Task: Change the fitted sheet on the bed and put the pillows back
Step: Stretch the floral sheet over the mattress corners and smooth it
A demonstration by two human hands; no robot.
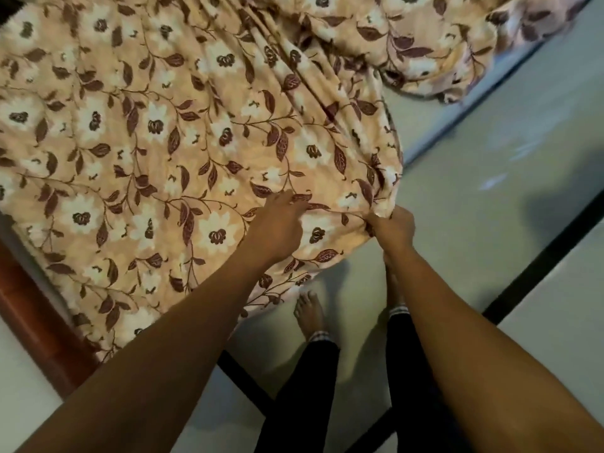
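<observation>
Floral sheet (157, 132), tan with white flowers and brown leaves, covers the bed from upper left to centre frame, with its corner bunched at centre right above the pale tiled floor (490, 197). Right hand (394, 225) clenched round that gathered corner; left hand (281, 220) just beside it, fingers curled, pinching a fold of the sheet. Reddish wooden bed frame (36, 315) shows at lower left.

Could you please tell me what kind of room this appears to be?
Probably a bedroom: a beige floral fitted sheet lies over a reddish-brown wooden bed frame, beside pale floor tiles.
</observation>
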